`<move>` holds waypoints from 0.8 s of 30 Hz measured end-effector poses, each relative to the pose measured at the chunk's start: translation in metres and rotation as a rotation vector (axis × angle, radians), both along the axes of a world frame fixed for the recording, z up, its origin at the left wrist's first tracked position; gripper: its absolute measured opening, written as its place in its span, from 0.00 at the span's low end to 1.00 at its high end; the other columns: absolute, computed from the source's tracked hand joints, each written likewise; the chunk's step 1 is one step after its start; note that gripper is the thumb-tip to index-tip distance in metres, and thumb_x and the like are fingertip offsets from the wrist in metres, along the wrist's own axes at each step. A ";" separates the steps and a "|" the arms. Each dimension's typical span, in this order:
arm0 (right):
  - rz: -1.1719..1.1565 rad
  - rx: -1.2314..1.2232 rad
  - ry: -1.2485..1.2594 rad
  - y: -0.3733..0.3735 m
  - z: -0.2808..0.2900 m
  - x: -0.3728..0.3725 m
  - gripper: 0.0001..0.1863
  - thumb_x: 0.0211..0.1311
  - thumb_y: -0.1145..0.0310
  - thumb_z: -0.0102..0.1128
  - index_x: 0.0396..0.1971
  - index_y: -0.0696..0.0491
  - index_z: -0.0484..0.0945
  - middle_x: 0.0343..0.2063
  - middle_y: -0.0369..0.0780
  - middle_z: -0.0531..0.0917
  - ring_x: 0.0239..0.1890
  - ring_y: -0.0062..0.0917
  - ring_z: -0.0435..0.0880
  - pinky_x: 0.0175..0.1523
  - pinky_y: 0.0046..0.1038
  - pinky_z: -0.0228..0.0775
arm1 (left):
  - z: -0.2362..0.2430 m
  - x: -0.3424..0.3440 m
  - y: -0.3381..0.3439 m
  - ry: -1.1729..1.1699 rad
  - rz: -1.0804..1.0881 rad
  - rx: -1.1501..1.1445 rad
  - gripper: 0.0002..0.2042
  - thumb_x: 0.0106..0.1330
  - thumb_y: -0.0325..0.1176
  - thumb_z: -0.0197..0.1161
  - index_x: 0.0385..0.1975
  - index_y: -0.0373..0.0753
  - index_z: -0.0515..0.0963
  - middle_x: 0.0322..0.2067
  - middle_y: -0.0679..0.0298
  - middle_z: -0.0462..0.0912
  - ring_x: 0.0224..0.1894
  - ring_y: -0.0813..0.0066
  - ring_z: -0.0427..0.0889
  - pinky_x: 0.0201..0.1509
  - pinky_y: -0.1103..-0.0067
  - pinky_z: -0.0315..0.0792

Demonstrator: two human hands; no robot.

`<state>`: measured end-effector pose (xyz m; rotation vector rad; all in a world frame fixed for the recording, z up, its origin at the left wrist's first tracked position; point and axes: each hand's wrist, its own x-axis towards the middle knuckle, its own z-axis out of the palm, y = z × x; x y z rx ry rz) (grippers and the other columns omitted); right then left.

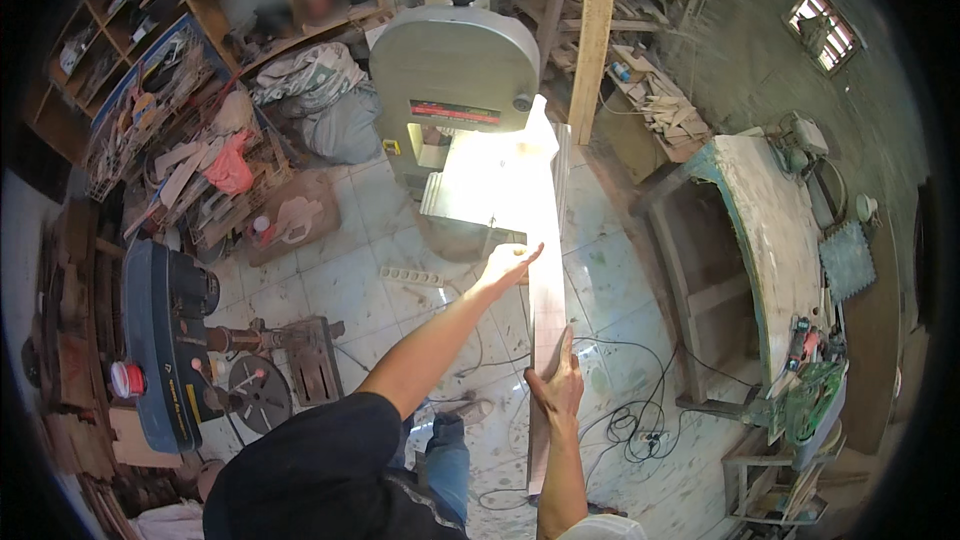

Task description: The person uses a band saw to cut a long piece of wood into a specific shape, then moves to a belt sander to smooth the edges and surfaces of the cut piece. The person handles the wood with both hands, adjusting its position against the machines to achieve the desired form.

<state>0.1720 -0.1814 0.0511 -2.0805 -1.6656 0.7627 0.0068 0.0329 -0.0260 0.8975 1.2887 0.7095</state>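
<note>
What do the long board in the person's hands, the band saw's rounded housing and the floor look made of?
Long board: probably wood, pale and flat-faced with no obvious gloss, though glare washes out its far end.
Band saw housing: likely painted metal, judging by its smooth, uniform grey skin.
Floor: probably glazed ceramic tile, given the straight joints and slight shine.

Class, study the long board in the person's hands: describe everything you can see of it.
The long board is narrow, pale and straight-edged, and looks like wood, with a darker near end. It points away from the person, its far part washed out by glare beside the machine's table; whether it rests there is unclear. The left hand touches its left edge; the right hand, nearer the person, spans its width, thumb to the left.
</note>
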 end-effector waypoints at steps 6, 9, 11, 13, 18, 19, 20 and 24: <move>-0.060 -0.025 0.007 -0.066 -0.007 0.023 0.63 0.39 0.56 0.75 0.80 0.46 0.49 0.47 0.57 0.81 0.46 0.57 0.83 0.53 0.49 0.78 | 0.009 -0.027 -0.062 -0.147 0.040 -0.164 0.34 0.68 0.65 0.62 0.50 0.34 0.81 0.43 0.58 0.87 0.36 0.69 0.88 0.41 0.73 0.84; -0.080 -0.100 0.069 -0.102 -0.001 0.027 0.63 0.38 0.59 0.75 0.79 0.50 0.51 0.56 0.58 0.79 0.56 0.55 0.81 0.61 0.46 0.75 | -0.002 -0.039 -0.083 -0.143 0.037 -0.235 0.35 0.72 0.64 0.57 0.56 0.33 0.78 0.49 0.55 0.86 0.41 0.66 0.89 0.44 0.73 0.85; -0.089 -0.095 0.088 -0.126 -0.003 0.029 0.62 0.38 0.60 0.75 0.78 0.51 0.52 0.56 0.57 0.79 0.57 0.54 0.81 0.61 0.45 0.75 | -0.008 -0.043 -0.095 -0.147 0.041 -0.264 0.34 0.75 0.63 0.53 0.58 0.32 0.77 0.51 0.54 0.86 0.42 0.65 0.89 0.45 0.73 0.85; -0.101 -0.102 0.093 -0.146 -0.003 0.031 0.62 0.38 0.60 0.75 0.78 0.52 0.53 0.57 0.57 0.80 0.57 0.54 0.80 0.62 0.45 0.74 | -0.009 -0.044 -0.100 -0.158 0.063 -0.273 0.34 0.76 0.63 0.52 0.58 0.32 0.77 0.51 0.54 0.86 0.42 0.65 0.89 0.45 0.73 0.85; -0.099 -0.101 0.106 -0.194 -0.008 0.033 0.62 0.36 0.61 0.76 0.77 0.53 0.54 0.57 0.55 0.80 0.58 0.53 0.80 0.62 0.44 0.74 | -0.006 -0.047 -0.091 -0.209 0.146 -0.225 0.36 0.77 0.64 0.47 0.61 0.31 0.75 0.52 0.52 0.85 0.45 0.62 0.89 0.47 0.73 0.83; -0.100 -0.097 0.106 -0.200 -0.010 0.034 0.62 0.36 0.60 0.76 0.77 0.53 0.55 0.57 0.55 0.80 0.57 0.53 0.80 0.61 0.44 0.75 | -0.003 -0.045 -0.085 -0.205 0.145 -0.211 0.36 0.77 0.64 0.47 0.61 0.31 0.75 0.52 0.52 0.85 0.46 0.62 0.88 0.48 0.73 0.83; -0.099 -0.094 0.106 -0.205 -0.011 0.035 0.62 0.36 0.60 0.76 0.77 0.52 0.55 0.56 0.55 0.80 0.57 0.52 0.81 0.61 0.44 0.75 | 0.000 -0.044 -0.079 -0.201 0.145 -0.197 0.37 0.77 0.64 0.46 0.61 0.31 0.75 0.53 0.52 0.85 0.46 0.62 0.88 0.49 0.72 0.83; -0.080 -0.044 0.034 -0.223 -0.017 0.040 0.62 0.37 0.57 0.76 0.78 0.46 0.54 0.48 0.52 0.81 0.46 0.52 0.84 0.50 0.47 0.78 | 0.013 -0.036 -0.059 -0.215 0.130 -0.140 0.32 0.77 0.60 0.52 0.60 0.32 0.76 0.52 0.54 0.85 0.48 0.63 0.87 0.52 0.71 0.82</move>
